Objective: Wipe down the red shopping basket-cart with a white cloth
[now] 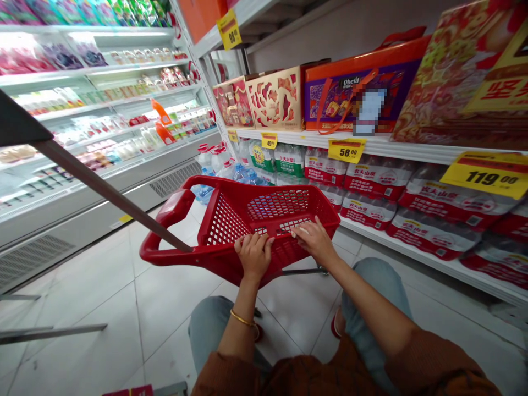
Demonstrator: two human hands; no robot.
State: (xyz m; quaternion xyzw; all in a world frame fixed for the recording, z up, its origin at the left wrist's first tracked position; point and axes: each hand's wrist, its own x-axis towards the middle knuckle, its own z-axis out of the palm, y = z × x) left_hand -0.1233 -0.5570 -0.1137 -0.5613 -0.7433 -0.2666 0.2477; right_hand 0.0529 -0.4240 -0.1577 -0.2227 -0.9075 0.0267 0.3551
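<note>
A red plastic shopping basket (pixel 231 250) with lattice walls stands tilted before me; no goods show inside it. My left hand (pixel 254 256) is closed over its near rim, knuckles up, with a gold bangle on that wrist. Further right along the same rim, my right hand (pixel 317 239) also grips the edge, its fingers bent over toward the inside. The red handle loop (pixel 159 220) sticks out to the left, where a grey-brown pole (pixel 107 190) slants up from it.
Shrink-wrapped water bottles (pixel 371 190) fill the low shelf at right, under gift boxes (pixel 276 99) and yellow price tags (pixel 347 150). An open chiller (pixel 165 148) stands at left. Metal legs (pixel 61 333) reach across the tiled floor (pixel 99 308); my knees flank the basket.
</note>
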